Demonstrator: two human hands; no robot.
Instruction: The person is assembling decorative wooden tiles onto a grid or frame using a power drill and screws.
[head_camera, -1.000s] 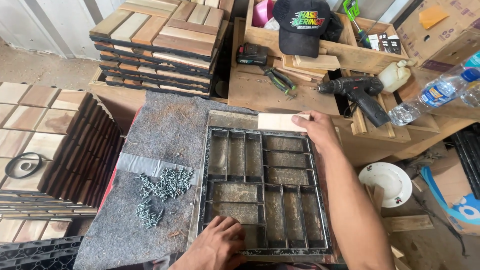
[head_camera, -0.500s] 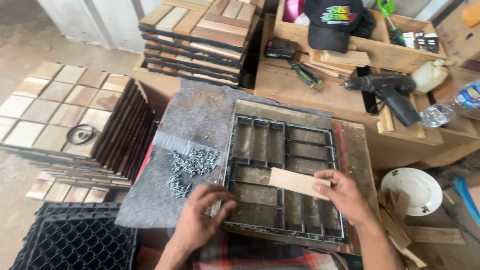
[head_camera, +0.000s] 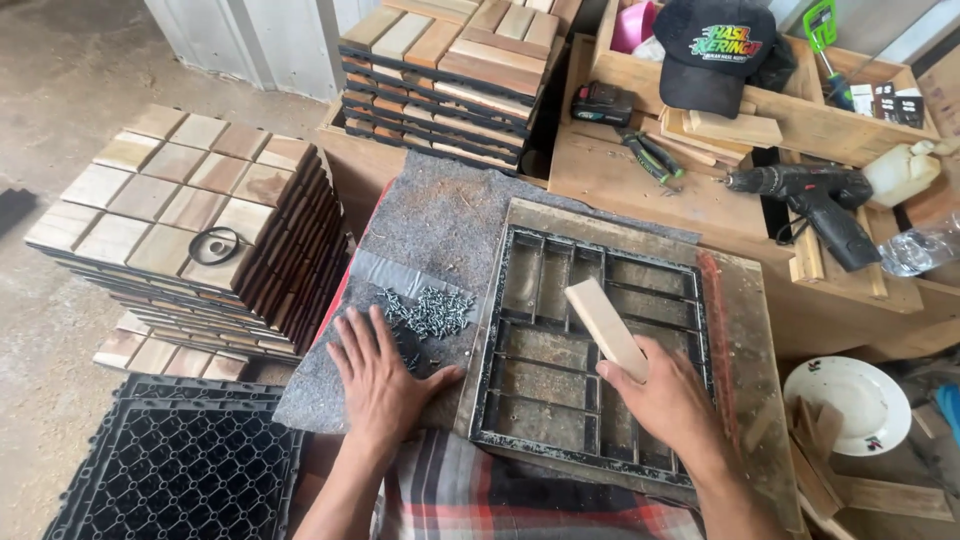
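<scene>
A black metal frame (head_camera: 690, 300) with several compartments lies on a board before me. My right hand (head_camera: 665, 400) holds a pale wooden block (head_camera: 605, 328) tilted above the frame's middle. My left hand (head_camera: 385, 375) lies flat, fingers spread, on the grey felt mat (head_camera: 440, 215) just left of the frame. Its fingertips touch the edge of a pile of small screws (head_camera: 432, 310).
Stacks of wooden tiles stand at left (head_camera: 190, 200) and at the back (head_camera: 450, 60). A black plastic grid (head_camera: 180, 470) lies at lower left. A cordless drill (head_camera: 815, 200), pliers (head_camera: 650, 155), a black cap (head_camera: 715, 50), a white jug (head_camera: 900, 170) and a white plate (head_camera: 850, 400) sit to the right.
My right hand carried the wooden block from the frame's far edge back over its middle. My left hand moved from the frame's near edge to the mat beside the screws.
</scene>
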